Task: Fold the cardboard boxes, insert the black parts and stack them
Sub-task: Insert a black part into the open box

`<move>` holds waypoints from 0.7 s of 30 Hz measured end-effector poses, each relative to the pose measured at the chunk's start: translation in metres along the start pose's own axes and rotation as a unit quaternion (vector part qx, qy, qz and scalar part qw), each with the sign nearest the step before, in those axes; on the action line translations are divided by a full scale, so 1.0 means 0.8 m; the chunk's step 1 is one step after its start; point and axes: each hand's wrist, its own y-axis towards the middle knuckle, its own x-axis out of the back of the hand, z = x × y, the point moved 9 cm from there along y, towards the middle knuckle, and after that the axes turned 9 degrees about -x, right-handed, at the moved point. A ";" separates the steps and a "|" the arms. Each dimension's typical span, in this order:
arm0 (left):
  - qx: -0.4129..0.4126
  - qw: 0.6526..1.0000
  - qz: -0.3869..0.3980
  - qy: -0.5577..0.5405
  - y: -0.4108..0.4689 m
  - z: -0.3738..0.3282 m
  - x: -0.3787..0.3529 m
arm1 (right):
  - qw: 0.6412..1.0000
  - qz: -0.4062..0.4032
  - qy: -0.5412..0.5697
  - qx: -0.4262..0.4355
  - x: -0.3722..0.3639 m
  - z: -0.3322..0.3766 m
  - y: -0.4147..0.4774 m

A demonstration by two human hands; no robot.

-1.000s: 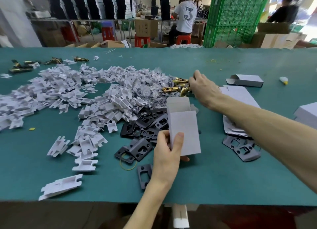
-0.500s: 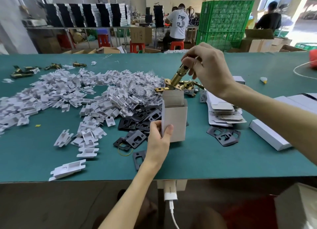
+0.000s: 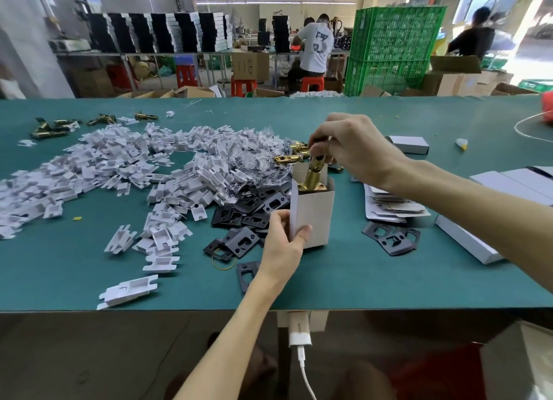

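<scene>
Head camera: at a long work table covered in flat teal felt, a person's left hand grips a small white cardboard box, thumb curled across its front face and fingers wrapped round the left wall. The box stands upright near the table's middle, its top flaps open. The right hand is directly above it, fingertips pinched on the upper end of a shiny brass latch, a cylindrical metal piece whose lower end sits inside the open mouth of the box.

Just left of the box lies a loose heap of thin, matte black plates, rectangular with cut-out holes; two more black plates lie to its right. Beyond them a broad drift of white moulded plastic inserts spreads across the left half of the felt, with crinkled clear plastic bags at its right edge and more brass latches beside those. A stack of flat, unfolded box blanks rests under the right forearm. A closed box lies farther back. A thin yellow rubber band lies beside the nearest plates. Green plastic crates stand behind the table.
</scene>
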 end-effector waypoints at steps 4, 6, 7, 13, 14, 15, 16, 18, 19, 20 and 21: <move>-0.012 1.000 0.002 -0.019 -0.004 -0.006 -0.002 | 0.999 0.049 -0.018 -0.004 -0.030 0.001 -0.006; -0.011 1.000 -0.001 -0.029 -0.004 -0.007 -0.001 | 0.998 0.061 -0.012 -0.005 -0.039 0.000 -0.009; -0.010 0.999 -0.002 -0.032 -0.004 -0.008 -0.001 | 0.998 0.063 -0.009 -0.003 -0.041 0.000 -0.010; -0.025 0.998 0.003 -0.049 -0.003 -0.014 -0.001 | 0.998 0.050 0.031 -0.036 -0.023 -0.013 -0.002; -0.029 0.998 0.003 -0.048 -0.002 -0.015 0.000 | 0.997 0.051 0.037 -0.039 -0.021 -0.013 -0.002; -0.031 0.998 0.003 -0.048 -0.001 -0.015 0.000 | 0.997 0.057 0.038 -0.038 -0.022 -0.013 -0.003; -0.031 0.998 0.004 -0.050 -0.001 -0.015 0.000 | 0.997 0.067 0.033 -0.037 -0.026 -0.011 -0.005; -0.030 0.998 0.010 -0.053 -0.001 -0.013 -0.001 | 0.995 0.087 0.018 -0.038 -0.038 -0.011 -0.012; -0.029 0.998 0.014 -0.051 -0.001 -0.013 -0.002 | 0.995 0.092 0.011 -0.039 -0.044 -0.012 -0.016; -0.028 0.998 0.018 -0.048 -0.002 -0.012 -0.003 | 0.995 0.093 0.004 -0.036 -0.049 -0.012 -0.019; -0.026 0.998 0.019 -0.046 -0.002 -0.011 -0.003 | 0.995 0.092 -0.004 -0.028 -0.055 -0.012 -0.023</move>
